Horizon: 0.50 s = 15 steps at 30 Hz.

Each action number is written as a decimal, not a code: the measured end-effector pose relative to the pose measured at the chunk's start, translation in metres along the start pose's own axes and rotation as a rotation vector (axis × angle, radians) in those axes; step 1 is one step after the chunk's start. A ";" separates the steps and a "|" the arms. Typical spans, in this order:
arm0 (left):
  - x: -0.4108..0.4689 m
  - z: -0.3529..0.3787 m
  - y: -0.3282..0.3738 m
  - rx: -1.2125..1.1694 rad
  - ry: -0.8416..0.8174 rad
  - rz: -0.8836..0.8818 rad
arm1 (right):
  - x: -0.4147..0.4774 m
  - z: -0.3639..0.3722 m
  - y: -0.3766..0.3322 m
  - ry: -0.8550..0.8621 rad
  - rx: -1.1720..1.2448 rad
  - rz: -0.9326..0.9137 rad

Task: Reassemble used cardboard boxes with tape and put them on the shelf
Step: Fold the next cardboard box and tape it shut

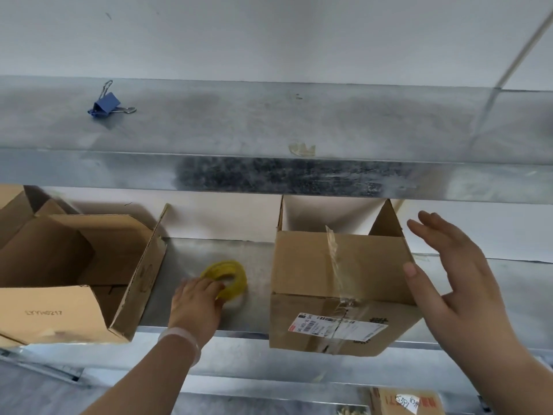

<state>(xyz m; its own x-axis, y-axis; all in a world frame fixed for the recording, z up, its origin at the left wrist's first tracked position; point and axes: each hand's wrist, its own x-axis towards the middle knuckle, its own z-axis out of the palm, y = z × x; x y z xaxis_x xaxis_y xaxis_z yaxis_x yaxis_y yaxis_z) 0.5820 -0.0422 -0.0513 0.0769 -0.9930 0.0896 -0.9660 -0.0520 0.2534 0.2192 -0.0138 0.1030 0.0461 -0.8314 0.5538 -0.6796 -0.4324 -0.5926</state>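
Right hand (pixel 457 283) flat, fingers straight and apart, thumb at the right edge of the taped box (pixel 332 280), likely to nudge it in. The box sits on the middle shelf (pixel 203 253) with its front overhanging. Left hand (pixel 196 304) curls over the yellow tape roll (pixel 230 277) beside it, probably parking it. Open box (pixel 74 265) left. Binder clip (pixel 104 104) on the upper shelf (pixel 329 121).

Two shelves cross the frame. On the upper shelf (pixel 269 121) a clip (pixel 104 104) lies at upper left. On the lower shelf (pixel 209 253) the left box (pixel 74 265) sits at the frame's left edge and the right box (pixel 338 289) right of centre, overhanging the front edge. The roll (pixel 226 278) lies between them, with the left hand (pixel 194 304) touching its near side. The right hand (pixel 449 280) is just right of the right box. A third box (pixel 404 401) lies at lower right, below.
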 end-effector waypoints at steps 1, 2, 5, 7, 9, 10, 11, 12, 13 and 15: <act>-0.002 -0.007 0.000 -0.047 0.089 0.038 | 0.001 0.002 -0.003 -0.005 -0.010 -0.003; -0.006 -0.019 0.002 -0.099 0.146 0.073 | 0.003 0.004 -0.008 -0.015 -0.016 -0.020; -0.027 -0.066 0.012 -0.227 0.326 0.229 | 0.008 0.014 -0.031 -0.070 -0.023 -0.123; -0.044 -0.099 0.017 -0.282 0.397 0.341 | 0.013 0.024 -0.052 -0.175 -0.029 -0.162; -0.054 -0.126 0.023 -0.286 0.398 0.420 | 0.017 0.035 -0.071 -0.325 -0.026 -0.171; -0.056 -0.138 0.026 -0.272 0.395 0.454 | 0.019 0.041 -0.079 -0.396 -0.016 -0.164; -0.057 -0.146 0.031 -0.260 0.389 0.479 | 0.020 0.046 -0.086 -0.456 -0.001 -0.154; -0.058 -0.155 0.038 -0.259 0.379 0.494 | 0.023 0.050 -0.091 -0.497 0.017 -0.141; -0.058 -0.160 0.045 -0.269 0.372 0.508 | 0.025 0.053 -0.096 -0.513 0.041 -0.121; -0.058 -0.167 0.057 -0.273 0.364 0.544 | 0.028 0.053 -0.101 -0.459 0.117 -0.084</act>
<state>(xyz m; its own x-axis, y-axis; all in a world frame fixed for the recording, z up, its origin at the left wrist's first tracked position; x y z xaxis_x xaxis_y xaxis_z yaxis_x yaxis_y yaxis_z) 0.5637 0.0298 0.1190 -0.2756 -0.7693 0.5764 -0.7980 0.5174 0.3090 0.3279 -0.0119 0.1470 0.4337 -0.8488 0.3025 -0.5738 -0.5190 -0.6336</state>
